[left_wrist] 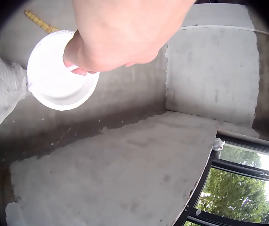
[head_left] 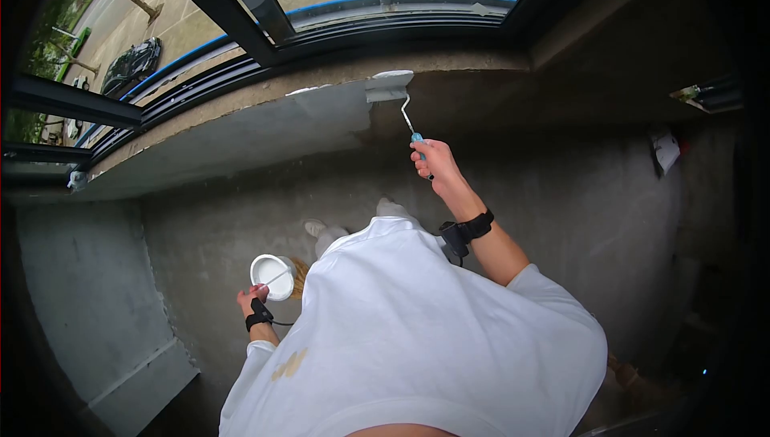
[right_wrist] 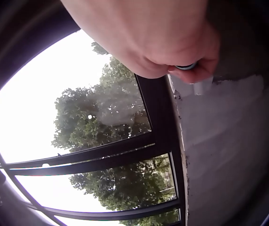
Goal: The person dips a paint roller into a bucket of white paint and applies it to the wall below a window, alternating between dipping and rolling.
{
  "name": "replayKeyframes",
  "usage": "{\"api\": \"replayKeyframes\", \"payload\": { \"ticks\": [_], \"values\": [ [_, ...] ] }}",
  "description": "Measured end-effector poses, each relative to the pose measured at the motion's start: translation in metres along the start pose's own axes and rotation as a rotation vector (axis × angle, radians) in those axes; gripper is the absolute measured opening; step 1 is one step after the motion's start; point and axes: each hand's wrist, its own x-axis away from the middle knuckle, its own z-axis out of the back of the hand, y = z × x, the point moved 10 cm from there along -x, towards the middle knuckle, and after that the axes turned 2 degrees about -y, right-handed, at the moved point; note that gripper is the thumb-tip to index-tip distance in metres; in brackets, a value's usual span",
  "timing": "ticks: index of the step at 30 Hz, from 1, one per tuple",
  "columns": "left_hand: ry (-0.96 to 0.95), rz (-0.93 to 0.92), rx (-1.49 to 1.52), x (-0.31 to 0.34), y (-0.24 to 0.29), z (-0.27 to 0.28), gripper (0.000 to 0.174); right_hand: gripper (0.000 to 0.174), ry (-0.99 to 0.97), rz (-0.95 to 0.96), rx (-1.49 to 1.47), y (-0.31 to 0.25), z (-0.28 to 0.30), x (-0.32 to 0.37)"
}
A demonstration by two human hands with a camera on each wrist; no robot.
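Note:
My right hand grips the teal handle of a paint roller, fingers wrapped round it. The roller's bent wire frame reaches up to the wall just under the window ledge, where its head meets wet white paint. In the right wrist view the hand hides most of the roller, and only the handle's end shows in the fist. Low on the left, my left hand holds a white bucket by its thin bail handle. White paint fills the inside of the bucket.
A dark-framed window runs above the rough ledge. The wall left of the roller is pale with paint, and to the right it stays dark. Something yellow-brown lies beside the bucket. A white object is at right.

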Motion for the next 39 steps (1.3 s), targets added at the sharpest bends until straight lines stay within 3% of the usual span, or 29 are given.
{"api": "replayKeyframes", "payload": {
  "ticks": [2, 3, 4, 6, 9, 14, 21, 22, 24, 27, 28, 30, 32, 36, 39],
  "values": [
    [-0.199, -0.448, -0.674, 0.011, 0.033, -0.025, 0.036, 0.011, -0.025, 0.007, -0.004, 0.008, 0.002, -0.017],
    [-0.183, -0.249, -0.572, 0.017, 0.021, -0.026, 0.036, 0.010, -0.005, 0.000, -0.005, 0.010, 0.003, -0.021],
    [-0.179, -0.246, -0.574, 0.028, 0.016, -0.029, 0.036, 0.010, -0.002, -0.004, -0.004, 0.014, 0.005, -0.029],
    [-0.008, -0.122, -0.062, 0.107, -0.023, -0.027, 0.035, 0.009, 0.001, -0.067, -0.012, 0.027, 0.006, -0.048],
    [-0.031, -0.157, -0.074, 0.121, -0.024, -0.030, 0.032, 0.008, 0.027, -0.109, -0.043, 0.037, 0.008, -0.065],
    [-0.123, -0.178, -0.159, 0.086, -0.003, -0.033, 0.027, 0.010, 0.035, -0.089, -0.027, 0.034, 0.006, -0.055],
    [-0.100, -0.183, -0.199, 0.130, -0.030, -0.039, 0.030, 0.013, -0.040, 0.008, -0.004, 0.006, -0.006, -0.013],
    [-0.098, -0.184, -0.198, 0.115, -0.023, -0.038, 0.030, 0.013, -0.041, 0.006, -0.003, 0.006, -0.006, -0.014],
    [0.045, -0.018, 0.051, 0.072, -0.025, -0.022, 0.032, 0.012, -0.050, 0.003, -0.004, 0.008, -0.005, -0.017],
    [-0.003, -0.013, -0.003, -0.005, -0.003, -0.010, 0.032, 0.012, -0.059, -0.030, -0.021, 0.013, -0.006, -0.029],
    [-0.004, -0.014, -0.001, 0.007, -0.008, -0.009, 0.032, 0.012, -0.062, -0.031, -0.021, 0.015, -0.004, -0.037],
    [-0.162, -0.307, -0.531, 0.049, 0.001, -0.028, 0.033, 0.011, -0.055, -0.092, -0.020, 0.026, -0.001, -0.055],
    [-0.127, -0.244, -0.362, 0.094, -0.021, -0.031, 0.033, 0.011, -0.044, -0.113, -0.026, 0.033, -0.002, -0.069],
    [-0.015, -0.138, -0.007, 0.119, -0.040, -0.027, 0.034, 0.012, -0.016, -0.138, -0.025, 0.052, 0.003, -0.095],
    [-0.108, -0.251, -0.250, 0.115, -0.029, -0.033, 0.034, 0.013, -0.021, -0.102, -0.001, 0.044, -0.003, -0.089]
  ]
}}
